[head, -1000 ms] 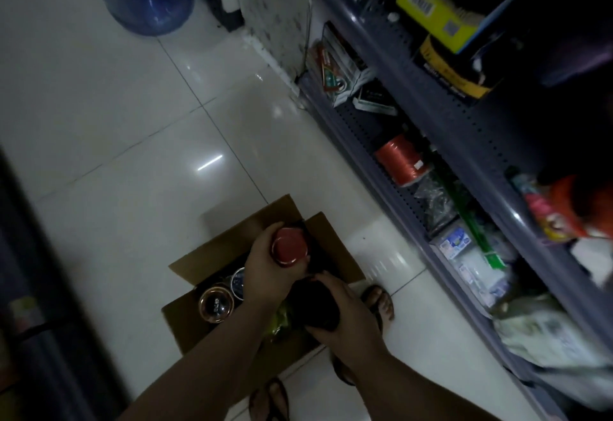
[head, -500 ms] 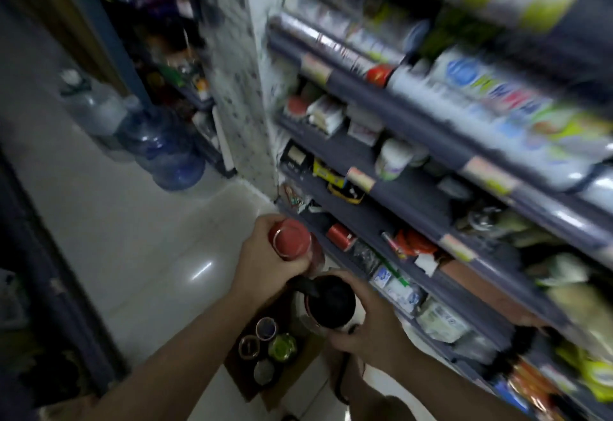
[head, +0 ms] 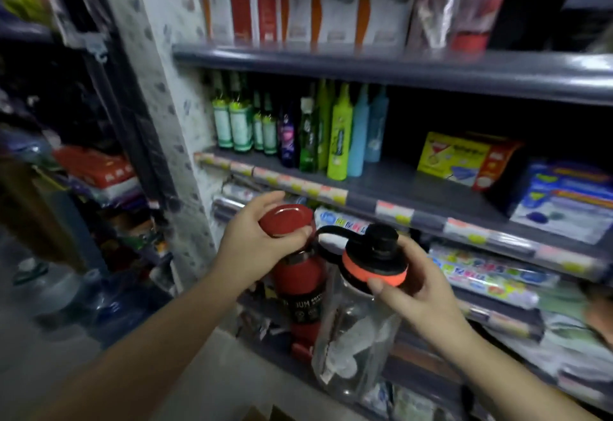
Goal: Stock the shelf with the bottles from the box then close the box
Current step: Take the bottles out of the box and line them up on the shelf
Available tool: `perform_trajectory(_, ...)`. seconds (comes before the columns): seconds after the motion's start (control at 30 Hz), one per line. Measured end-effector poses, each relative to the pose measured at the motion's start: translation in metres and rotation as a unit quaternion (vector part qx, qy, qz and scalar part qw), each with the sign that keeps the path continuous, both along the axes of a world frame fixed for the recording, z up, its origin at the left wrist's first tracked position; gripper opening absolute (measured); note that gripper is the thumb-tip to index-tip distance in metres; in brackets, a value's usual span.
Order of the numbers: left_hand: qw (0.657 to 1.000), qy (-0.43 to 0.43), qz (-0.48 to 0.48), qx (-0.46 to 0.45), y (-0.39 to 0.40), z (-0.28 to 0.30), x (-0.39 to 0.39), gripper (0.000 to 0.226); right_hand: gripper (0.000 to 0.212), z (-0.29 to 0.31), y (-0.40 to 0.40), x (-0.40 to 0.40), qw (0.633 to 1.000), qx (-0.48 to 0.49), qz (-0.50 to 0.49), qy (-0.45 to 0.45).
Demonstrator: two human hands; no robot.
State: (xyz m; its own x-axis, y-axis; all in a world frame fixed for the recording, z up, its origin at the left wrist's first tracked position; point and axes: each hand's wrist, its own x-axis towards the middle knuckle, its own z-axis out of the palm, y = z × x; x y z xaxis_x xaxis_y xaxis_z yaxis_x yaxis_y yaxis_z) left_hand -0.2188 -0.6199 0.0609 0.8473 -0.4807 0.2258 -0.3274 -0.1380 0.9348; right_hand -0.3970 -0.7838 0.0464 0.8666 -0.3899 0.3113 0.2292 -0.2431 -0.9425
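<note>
The shelf [head: 391,201] filled most of your view, its grey boards running from the left wall off to the right, with price tags along the front edge. On the middle board stood a row of green, blue and purple bottles [head: 298,132] at the left, a yellow box [head: 464,158] further right, and bare board between them. A corner of the cardboard box [head: 265,415] showed at the very bottom edge, well below your hands.

You held both task bottles up in front of the lower boards, side by side and close enough that they looked to touch. The clear bottle [head: 355,337] hung from your right hand [head: 421,291], whose fingers were curled around its orange and black cap, thumb on the near edge; a black loop ran from that cap toward the other bottle. The red bottle [head: 303,291] hung just to its left, from your left hand [head: 252,245], which was closed over the red lid with the fingers wrapped around its rim. Both bottles were below the level of the middle board.
</note>
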Motion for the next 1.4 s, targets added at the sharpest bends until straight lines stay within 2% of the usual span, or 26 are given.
perform_trajectory(0.23, 0.997, -0.015, -0.049, -0.057, -0.057, 0.086, -0.011, 0.086, 0.058, 0.074, -0.049, -0.016, 0.997, -0.007, -0.044, -0.061)
perform_trajectory(0.4, 0.993, -0.049, -0.053, -0.095, -0.096, 0.15, -0.012, 0.063, 0.052, 0.127, -0.086, -0.018, 0.991, -0.017, -0.066, -0.115)
perform_trajectory(0.63, 0.984, -0.097, -0.046, -0.145, -0.126, 0.23, -0.002, 0.071, 0.048, 0.197, -0.125, -0.014, 0.979, -0.057, -0.095, -0.17)
perform_trajectory(0.9, 0.951, -0.175, -0.069, -0.246, -0.157, 0.315, 0.029, 0.052, 0.038, 0.272, -0.148, 0.022, 0.943, -0.089, -0.162, -0.275)
perform_trajectory(1.17, 0.925, -0.243, -0.043, -0.29, -0.183, 0.353, 0.071, 0.056, 0.043, 0.325, -0.164, 0.065, 0.89, -0.153, -0.229, -0.362)
perform_trajectory(1.3, 0.929, -0.251, -0.009, -0.271, -0.201, 0.351, 0.09, 0.062, 0.049, 0.326, -0.175, 0.093, 0.867, -0.202, -0.278, -0.361)
perform_trajectory(1.4, 0.926, -0.266, 0.027, -0.267, -0.208, 0.347, 0.098, 0.057, 0.051, 0.321, -0.181, 0.112, 0.87, -0.216, -0.282, -0.342)
